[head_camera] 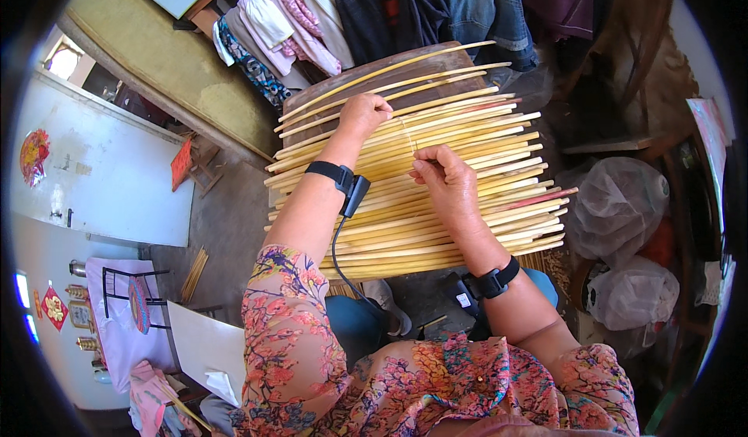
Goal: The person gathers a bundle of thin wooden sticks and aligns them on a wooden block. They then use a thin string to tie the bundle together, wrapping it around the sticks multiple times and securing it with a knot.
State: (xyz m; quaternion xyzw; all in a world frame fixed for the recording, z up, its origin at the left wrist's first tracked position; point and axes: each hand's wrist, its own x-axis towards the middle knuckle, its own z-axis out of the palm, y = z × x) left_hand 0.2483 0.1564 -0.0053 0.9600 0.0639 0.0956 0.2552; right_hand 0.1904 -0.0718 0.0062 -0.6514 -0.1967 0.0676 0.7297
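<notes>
Many long, pale yellow plant stalks [374,203] lie side by side in a wide layer in front of me, a few with reddish ends. My left hand [365,115] is near the far side of the close-packed rows, its fingertips pinched at one stalk [450,102]. A thin pale thread [408,135] runs from beside those fingertips towards me, over the stalks. Its near end is between the thumb and fingers of my right hand [447,174], above the middle of the layer. Farther out, several stalks [385,78] lie spaced apart on a brown wooden board [421,77].
Folded clothes [286,22] and jeans [479,10] hang beyond the board. Filled plastic bags [619,203] stand at the right. A small stalk bundle [194,274] lies on the floor at left, near a folding chair [140,296]. A cable [334,256] runs from my left wrist device.
</notes>
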